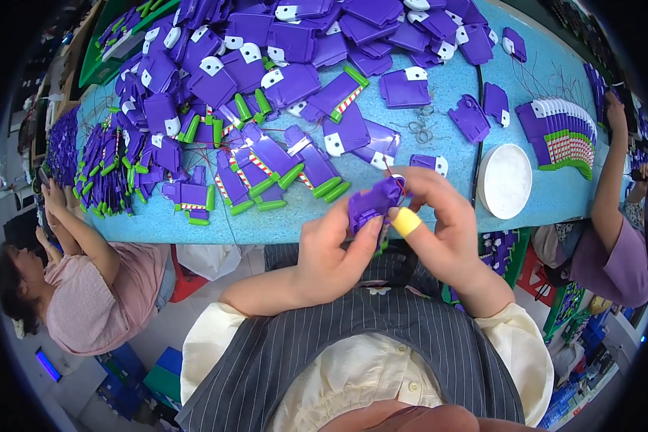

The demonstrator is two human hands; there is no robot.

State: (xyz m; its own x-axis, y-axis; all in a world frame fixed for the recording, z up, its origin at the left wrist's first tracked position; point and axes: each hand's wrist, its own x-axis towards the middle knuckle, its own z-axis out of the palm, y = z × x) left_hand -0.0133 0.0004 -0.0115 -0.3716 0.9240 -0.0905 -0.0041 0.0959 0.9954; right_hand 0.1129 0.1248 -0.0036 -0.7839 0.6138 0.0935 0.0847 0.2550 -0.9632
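Note:
Close in front of my body, above the table's near edge, both hands hold a small purple plastic part (pixel 373 205) with some green at its lower end. My left hand (pixel 336 248) is closed on its left side, thumb pressed against it. The fingers of my right hand (pixel 439 223) are closed at its upper right, where a thin red wire shows; yellow tape wraps that thumb. Just beyond lie purple panels with white corners (pixel 345 135) and purple pieces with green ends and red-and-white stripes (pixel 263 169).
A large heap of purple panels (pixel 291 43) covers the back of the blue table (pixel 511 72). To the right stand a white round dish (pixel 505 181) and a fanned row of striped pieces (pixel 558 137). A green crate (pixel 97 65) is at far left. Co-workers sit left (pixel 108 288) and right (pixel 615 216).

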